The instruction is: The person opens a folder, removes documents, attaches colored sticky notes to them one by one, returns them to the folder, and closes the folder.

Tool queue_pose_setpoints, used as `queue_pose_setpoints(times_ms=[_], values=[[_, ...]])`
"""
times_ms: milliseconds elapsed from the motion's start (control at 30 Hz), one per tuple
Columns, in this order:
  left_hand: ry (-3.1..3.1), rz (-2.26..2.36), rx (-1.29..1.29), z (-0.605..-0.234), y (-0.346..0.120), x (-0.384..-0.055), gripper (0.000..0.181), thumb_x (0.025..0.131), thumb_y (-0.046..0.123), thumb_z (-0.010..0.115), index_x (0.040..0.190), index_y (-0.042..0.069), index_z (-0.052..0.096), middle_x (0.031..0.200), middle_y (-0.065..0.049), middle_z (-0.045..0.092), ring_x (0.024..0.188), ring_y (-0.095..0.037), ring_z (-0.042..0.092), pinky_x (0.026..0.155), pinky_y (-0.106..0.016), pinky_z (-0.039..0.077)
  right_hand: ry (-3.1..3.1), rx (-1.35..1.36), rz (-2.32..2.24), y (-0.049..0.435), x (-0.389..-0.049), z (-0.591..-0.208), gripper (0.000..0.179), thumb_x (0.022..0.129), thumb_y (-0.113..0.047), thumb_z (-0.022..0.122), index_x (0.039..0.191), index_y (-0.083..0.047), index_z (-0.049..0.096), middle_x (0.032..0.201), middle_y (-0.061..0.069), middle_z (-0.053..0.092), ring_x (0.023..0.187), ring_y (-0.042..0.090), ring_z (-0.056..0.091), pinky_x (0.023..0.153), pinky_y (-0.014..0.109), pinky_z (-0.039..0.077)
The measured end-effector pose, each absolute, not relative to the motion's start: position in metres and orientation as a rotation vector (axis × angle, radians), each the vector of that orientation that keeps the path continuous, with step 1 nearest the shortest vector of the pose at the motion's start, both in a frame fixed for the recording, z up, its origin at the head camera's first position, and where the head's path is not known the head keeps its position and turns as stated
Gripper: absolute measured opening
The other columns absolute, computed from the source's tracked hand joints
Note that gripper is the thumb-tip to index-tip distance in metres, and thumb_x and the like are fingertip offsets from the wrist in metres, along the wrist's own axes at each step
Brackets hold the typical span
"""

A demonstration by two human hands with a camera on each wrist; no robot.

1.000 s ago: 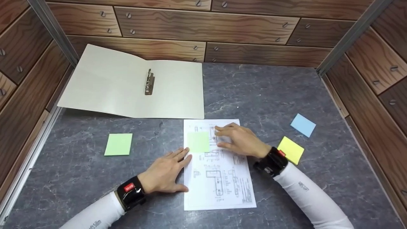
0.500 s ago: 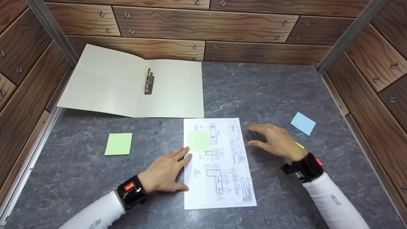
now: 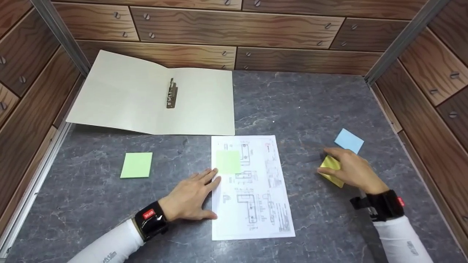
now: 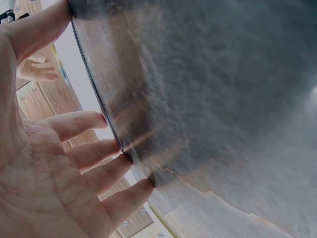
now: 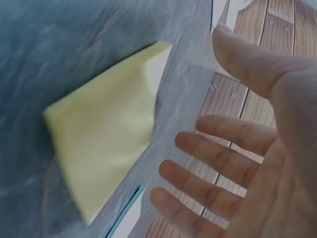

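A printed sheet with technical drawings [image 3: 230, 223] lies at the middle of the table, a light green sticky note [image 3: 228, 162] on its upper left part. My left hand [image 3: 188, 197] rests at the sheet's left edge, fingers spread, fingertips and thumb touching it. On the right, my right hand [image 3: 354, 170] hovers over a yellow sticky note pad [image 3: 330, 163], partly covering it. In the right wrist view that hand [image 5: 262, 168] has its fingers extended, apart from the yellow pad [image 5: 104, 134]; a corner of the pad looks bent.
An opened cream folder [image 3: 120, 91] with a metal clip [image 3: 172, 95] lies at the back left. A green sticky note pad [image 3: 136, 165] sits left of the sheet. Just behind my right hand is a blue pad [image 3: 347, 140]. Wood-patterned walls [image 3: 234, 29] bound the table.
My right hand has left the sheet and moved right, to over the yellow pad. The left hand has stayed at the sheet's edge.
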State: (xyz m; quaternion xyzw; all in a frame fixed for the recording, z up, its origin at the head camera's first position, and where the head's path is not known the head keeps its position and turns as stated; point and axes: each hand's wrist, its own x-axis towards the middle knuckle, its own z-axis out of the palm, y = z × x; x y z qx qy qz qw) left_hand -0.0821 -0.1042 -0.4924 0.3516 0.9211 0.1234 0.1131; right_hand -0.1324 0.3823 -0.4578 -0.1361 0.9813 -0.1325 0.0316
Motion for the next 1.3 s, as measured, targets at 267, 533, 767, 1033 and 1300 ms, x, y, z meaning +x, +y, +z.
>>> queue_pose_setpoints(times_ms=[267, 533, 767, 1033, 1300], values=[[2.704, 0.364, 1.029, -0.493, -0.104, -0.082, 0.106, 0.082, 0.065, 0.08, 0.16, 0.003, 0.043, 0.171, -0.022, 0.034, 0.158, -0.04, 0.037, 0.126, -0.056, 0.04, 3.03, -0.381, -0.36, 0.4, -0.126, -0.466, 0.077, 0.089, -0.046, 0.083, 0.144, 0.003, 0.06, 0.141, 0.033, 0.062, 0.111, 0.046, 0.067, 0.08, 0.061, 0.057], [2.705, 0.385, 1.02, -0.493, -0.105, -0.081, 0.106, 0.082, 0.064, 0.081, 0.16, 0.003, 0.043, 0.171, -0.022, 0.034, 0.158, -0.04, 0.036, 0.127, -0.056, 0.039, 3.02, -0.326, -0.334, 0.401, -0.128, -0.47, 0.078, 0.084, -0.04, 0.088, 0.138, 0.01, 0.061, 0.122, 0.034, 0.062, 0.095, 0.041, 0.065, 0.07, 0.053, 0.056], [2.697, 0.415, 1.016, -0.493, -0.104, -0.082, 0.105, 0.081, 0.061, 0.083, 0.159, 0.002, 0.043, 0.171, -0.022, 0.034, 0.159, -0.04, 0.036, 0.127, -0.056, 0.038, 3.031, -0.291, -0.387, 0.402, -0.128, -0.474, 0.081, 0.081, -0.042, 0.091, 0.136, 0.008, 0.062, 0.11, 0.028, 0.061, 0.09, 0.034, 0.059, 0.066, 0.043, 0.051], [2.703, 0.41, 1.036, -0.493, -0.104, -0.083, 0.105, 0.08, 0.06, 0.084, 0.158, 0.002, 0.045, 0.17, -0.022, 0.037, 0.158, -0.039, 0.039, 0.126, -0.054, 0.041, 3.0, -0.228, -0.505, 0.401, -0.128, -0.476, 0.08, 0.077, -0.041, 0.094, 0.13, 0.007, 0.056, 0.103, 0.022, 0.063, 0.086, 0.029, 0.058, 0.066, 0.032, 0.044], [2.697, 0.427, 1.004, -0.486, -0.103, -0.087, 0.092, 0.084, 0.053, 0.084, 0.154, 0.003, 0.051, 0.167, -0.022, 0.041, 0.154, -0.04, 0.044, 0.123, -0.055, 0.045, 2.981, -0.245, -0.518, 0.398, -0.133, -0.471, 0.071, 0.08, -0.03, 0.093, 0.131, 0.003, 0.054, 0.104, 0.024, 0.069, 0.084, 0.03, 0.064, 0.064, 0.033, 0.046]])
